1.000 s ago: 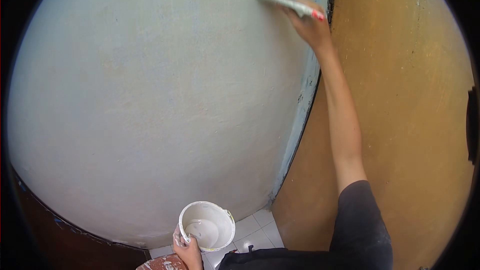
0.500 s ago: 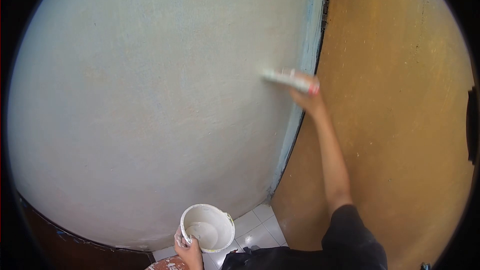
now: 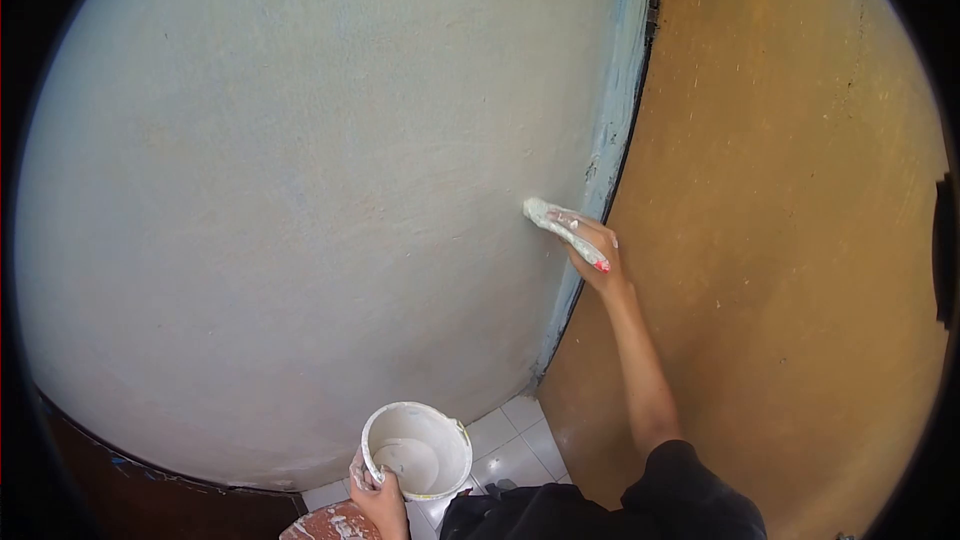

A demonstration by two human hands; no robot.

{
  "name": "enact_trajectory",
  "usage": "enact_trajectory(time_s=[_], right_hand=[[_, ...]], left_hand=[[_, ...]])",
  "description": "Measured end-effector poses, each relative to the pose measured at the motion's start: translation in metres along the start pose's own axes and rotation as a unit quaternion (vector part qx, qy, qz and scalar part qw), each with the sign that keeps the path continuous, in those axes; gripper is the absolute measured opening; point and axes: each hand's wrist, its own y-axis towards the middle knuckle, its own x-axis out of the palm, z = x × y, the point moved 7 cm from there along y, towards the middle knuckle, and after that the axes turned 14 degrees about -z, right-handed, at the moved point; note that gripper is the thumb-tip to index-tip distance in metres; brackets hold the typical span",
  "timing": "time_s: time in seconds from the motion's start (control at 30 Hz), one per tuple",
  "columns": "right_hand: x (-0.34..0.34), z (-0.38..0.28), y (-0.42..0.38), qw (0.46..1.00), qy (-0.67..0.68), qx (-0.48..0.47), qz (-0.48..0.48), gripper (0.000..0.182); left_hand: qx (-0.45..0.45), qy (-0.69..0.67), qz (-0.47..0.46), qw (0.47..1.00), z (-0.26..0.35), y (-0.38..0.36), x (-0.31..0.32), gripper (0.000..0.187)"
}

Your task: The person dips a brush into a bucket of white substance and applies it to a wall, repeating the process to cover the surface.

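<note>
My right hand (image 3: 594, 252) is closed around the handle of a paint-covered brush (image 3: 560, 220), whose bristle end touches the pale wall (image 3: 330, 190) near its right edge. The handle has a red tip that points down and right. Low in the view, my left hand (image 3: 378, 502) grips the rim of a white bucket (image 3: 445, 430), thumb over the edge. Whitish paint (image 3: 410, 462) lies in the bottom of the bucket, and white smears mark the fingers.
An orange-brown surface (image 3: 760, 240) stands to the right, beyond a light blue strip (image 3: 606, 155) with a dark edge. White floor tiles (image 3: 508, 462) show below. A reddish, paint-spattered object (image 3: 330, 524) is beside my left hand, and a dark brown area fills the lower left.
My right hand and the brush have moved down along the wall, and the forearm has shifted left. My left hand still holds the bucket in almost the same place.
</note>
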Motion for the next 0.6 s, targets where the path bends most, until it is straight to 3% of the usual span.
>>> enact_trajectory(time_s=[0.07,0.17,0.33,0.47,0.57,0.6], right_hand=[[-0.001,0.000,-0.001,1.000,0.016,0.007,-0.025,0.037],[-0.063,-0.027,0.065,0.994,0.001,-0.014,0.113,0.021],[-0.146,-0.059,0.164,0.973,-0.027,-0.053,0.222,0.023],[-0.117,-0.030,0.128,0.973,-0.054,-0.082,0.207,0.022],[-0.050,0.014,0.045,0.992,0.002,0.063,0.113,0.028],[-0.026,0.019,0.016,0.993,-0.015,0.024,0.112,0.028]], left_hand=[[-0.010,0.009,-0.009,1.000,0.001,0.003,-0.002,0.043],[-0.039,0.012,-0.022,0.999,0.001,0.003,-0.002,0.045],[-0.007,-0.016,-0.013,1.000,-0.008,0.003,-0.001,0.049],[0.003,-0.014,-0.007,1.000,-0.017,0.001,-0.007,0.049],[-0.008,-0.013,-0.008,1.000,-0.012,0.003,-0.004,0.046],[-0.016,-0.007,-0.009,1.000,-0.004,0.002,-0.002,0.047]])
